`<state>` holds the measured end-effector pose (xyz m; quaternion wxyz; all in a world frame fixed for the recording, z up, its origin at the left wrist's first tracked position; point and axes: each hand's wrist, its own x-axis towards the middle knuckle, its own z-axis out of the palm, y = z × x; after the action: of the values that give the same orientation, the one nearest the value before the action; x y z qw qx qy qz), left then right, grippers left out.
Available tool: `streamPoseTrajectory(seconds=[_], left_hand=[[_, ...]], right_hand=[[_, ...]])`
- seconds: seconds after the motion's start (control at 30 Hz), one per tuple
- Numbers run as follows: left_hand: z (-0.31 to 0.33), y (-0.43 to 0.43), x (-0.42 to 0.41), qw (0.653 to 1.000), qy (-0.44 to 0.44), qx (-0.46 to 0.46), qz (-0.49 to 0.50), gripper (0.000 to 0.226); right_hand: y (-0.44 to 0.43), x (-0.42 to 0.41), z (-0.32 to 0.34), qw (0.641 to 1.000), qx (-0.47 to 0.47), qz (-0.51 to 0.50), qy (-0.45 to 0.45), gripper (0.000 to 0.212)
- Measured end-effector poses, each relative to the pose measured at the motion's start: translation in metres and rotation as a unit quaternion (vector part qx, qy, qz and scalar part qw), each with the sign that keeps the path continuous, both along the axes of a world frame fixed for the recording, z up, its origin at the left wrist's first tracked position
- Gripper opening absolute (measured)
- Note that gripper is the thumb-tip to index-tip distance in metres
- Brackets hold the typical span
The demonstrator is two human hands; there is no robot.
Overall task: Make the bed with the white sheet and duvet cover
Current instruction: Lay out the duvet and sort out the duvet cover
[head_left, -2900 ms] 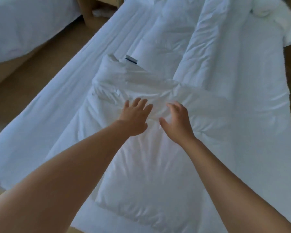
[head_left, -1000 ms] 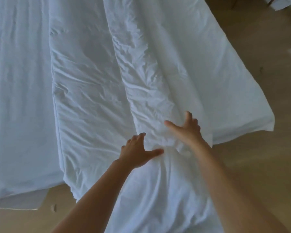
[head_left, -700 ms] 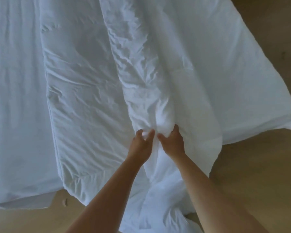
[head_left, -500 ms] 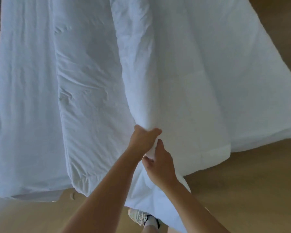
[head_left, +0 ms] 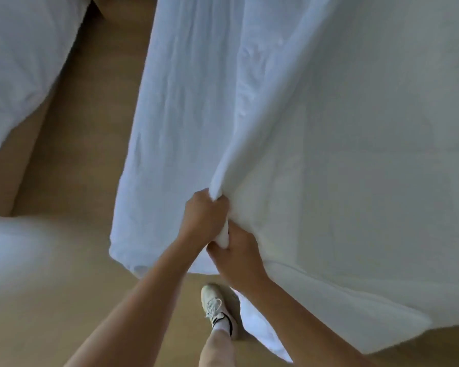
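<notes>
Both hands clamp one bunched fold of the duvet point(head_left: 342, 154) at its near edge. The left hand point(head_left: 206, 215) is fisted higher on the ridge, and the right hand point(head_left: 236, 258) grips just below, touching it. The duvet's long axis runs straight away from the person, up the bed. Beside it, leftward, lies thinner wrinkled cloth, probably the white sheet point(head_left: 175, 115). A wooden floor point(head_left: 77, 154) lies underfoot, with a second bed point(head_left: 19, 49) at far left.

Soft, dim daylight all over, no hard shadows, and the left edge was pretty smeared with blur.
</notes>
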<state>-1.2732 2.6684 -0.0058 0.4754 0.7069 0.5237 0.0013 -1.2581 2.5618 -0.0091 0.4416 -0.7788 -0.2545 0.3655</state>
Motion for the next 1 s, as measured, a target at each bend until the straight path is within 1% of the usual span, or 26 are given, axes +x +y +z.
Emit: streamPoseTrajectory(seconds=[0.03, 0.1, 0.17, 0.2, 0.23, 0.3, 0.33, 0.4, 0.43, 0.5, 0.53, 0.6, 0.63, 0.7, 0.77, 0.83, 0.87, 0.93, 1.0], left_hand=[[0.008, 0.037, -0.035, 0.999, 0.019, 0.032, 0.021, 0.019], [0.02, 0.127, -0.134, 0.986, 0.069, 0.092, 0.121, 0.023], [0.016, 0.189, -0.215, 0.965, 0.139, 0.106, 0.195, 0.03], [0.006, 0.211, -0.247, 0.959, 0.172, 0.1, 0.205, 0.031], [-0.009, 0.225, -0.263, 0.957, 0.194, 0.095, 0.192, 0.03], [-0.046, 0.235, -0.265, 0.959, 0.218, 0.096, 0.155, 0.024], [-0.062, 0.231, -0.255, 0.96, 0.222, 0.09, 0.145, 0.03], [-0.089, 0.211, -0.232, 0.967, 0.212, 0.072, 0.121, 0.053], [-0.1, 0.197, -0.219, 0.972, 0.205, 0.067, 0.095, 0.061], [-0.115, 0.164, -0.192, 0.983, 0.176, 0.056, 0.02, 0.067], [-0.119, 0.145, -0.178, 0.987, 0.153, 0.046, -0.016, 0.067], [-0.123, 0.108, -0.152, 0.991, 0.113, 0.024, -0.07, 0.066], [-0.124, 0.092, -0.141, 0.991, 0.097, 0.014, -0.086, 0.066], [-0.125, 0.061, -0.114, 0.991, 0.077, -0.006, -0.109, 0.064], [-0.126, 0.031, -0.091, 0.988, 0.074, -0.026, -0.133, 0.064], [-0.125, 0.001, -0.071, 0.981, 0.09, -0.04, -0.167, 0.063], [-0.126, -0.013, -0.064, 0.978, 0.097, -0.044, -0.179, 0.062], [-0.125, -0.04, -0.05, 0.977, 0.102, -0.053, -0.18, 0.055], [-0.123, -0.064, -0.033, 0.984, 0.085, -0.064, -0.145, 0.048]], right_hand=[[0.037, -0.024, 0.006, 0.999, 0.022, 0.035, 0.013, 0.013], [0.131, -0.094, 0.016, 0.984, 0.014, 0.176, 0.009, 0.023], [0.2, -0.151, 0.011, 0.947, -0.024, 0.318, -0.03, 0.021], [0.226, -0.175, 0.004, 0.931, -0.041, 0.36, -0.042, 0.018], [0.243, -0.191, -0.006, 0.921, -0.063, 0.382, -0.049, 0.016], [0.251, -0.202, -0.034, 0.912, -0.107, 0.392, -0.057, 0.016], [0.246, -0.197, -0.047, 0.911, -0.124, 0.389, -0.06, 0.015], [0.225, -0.169, -0.073, 0.914, -0.161, 0.366, -0.07, 0.01], [0.21, -0.148, -0.084, 0.92, -0.182, 0.336, -0.085, 0.008], [0.174, -0.098, -0.098, 0.933, -0.234, 0.236, -0.138, 0.009], [0.153, -0.071, -0.103, 0.929, -0.269, 0.178, -0.181, 0.015], [0.11, -0.023, -0.107, 0.895, -0.365, 0.072, -0.248, 0.038], [0.09, -0.005, -0.107, 0.873, -0.417, 0.024, -0.25, 0.053], [0.053, 0.026, -0.107, 0.846, -0.492, -0.066, -0.197, 0.079], [0.024, 0.043, -0.112, 0.838, -0.515, -0.117, -0.134, 0.092], [0.001, 0.052, -0.119, 0.833, -0.52, -0.141, -0.123, 0.091], [-0.009, 0.055, -0.123, 0.832, -0.516, -0.145, -0.14, 0.087], [-0.025, 0.064, -0.129, 0.848, -0.478, -0.143, -0.181, 0.069], [-0.041, 0.081, -0.132, 0.878, -0.423, -0.141, -0.177, 0.047]])
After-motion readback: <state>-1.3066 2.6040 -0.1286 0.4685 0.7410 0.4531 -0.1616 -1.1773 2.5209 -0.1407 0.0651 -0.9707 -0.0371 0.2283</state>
